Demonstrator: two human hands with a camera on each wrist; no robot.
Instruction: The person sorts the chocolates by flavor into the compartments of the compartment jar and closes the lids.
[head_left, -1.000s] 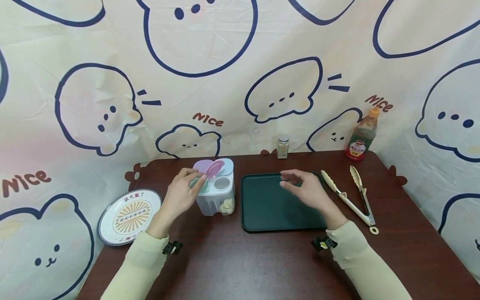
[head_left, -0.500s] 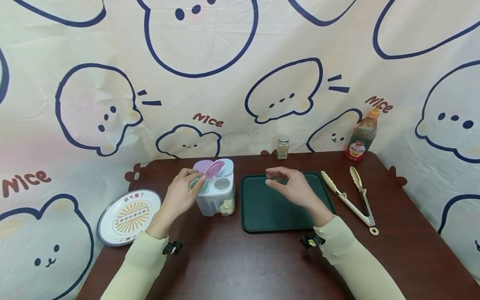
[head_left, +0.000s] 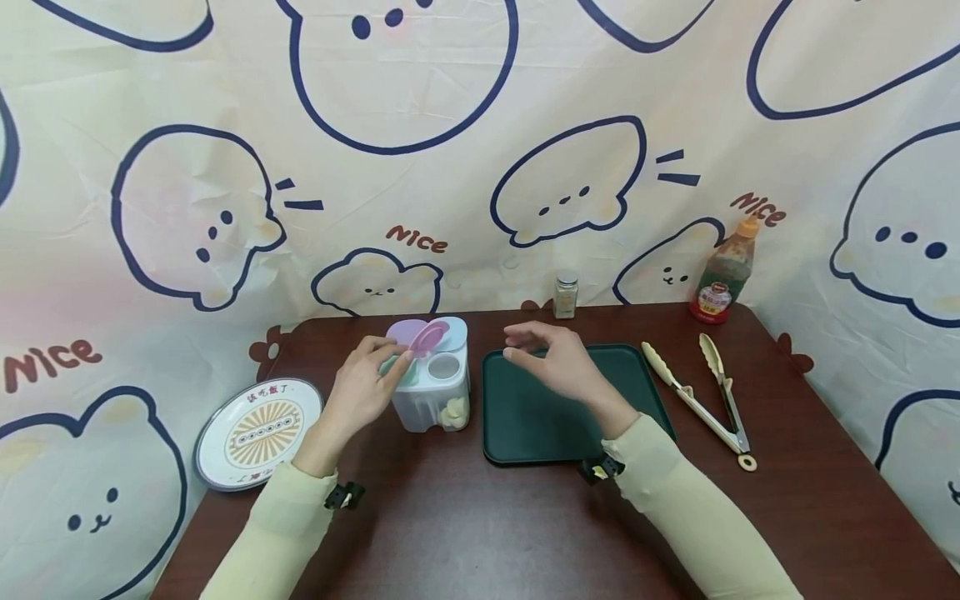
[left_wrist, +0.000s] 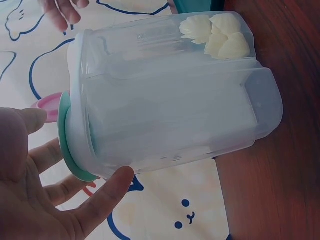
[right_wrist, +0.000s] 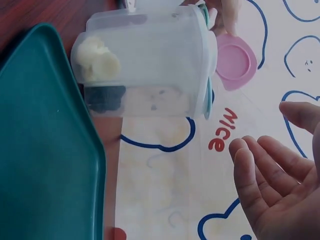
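The clear plastic container (head_left: 433,392) stood upright on the dark table (head_left: 480,533), left of centre, just beside the left edge of the green tray (head_left: 540,417). It had several compartments w/ separate lids. The pink lid (head_left: 430,337) was flipped up; the opening beside it showed uncovered. In the near-right compartment, pale cream pieces (head_left: 453,412) lay at the bottom; the right wrist view also showed dark pieces (right_wrist: 104,97) in an adjoining compartment. Other compartments: contents could not be told.

The left hand (head_left: 360,393) rested against the container's left side, fingers loosely spread, thumb on the wall and fingertips at the lid edge near the pink lid. The right hand (head_left: 551,360) hovered over the far-left part of the tray, near the container but apart from it, fingers relaxed and slightly curved, holding nothing.

Tray surface: bare. Right of the tray lay tongs (head_left: 705,392). At the far edge stood a small shaker jar (head_left: 566,293) and a sauce bottle (head_left: 724,271). A patterned plate (head_left: 258,433) lay at the far left.
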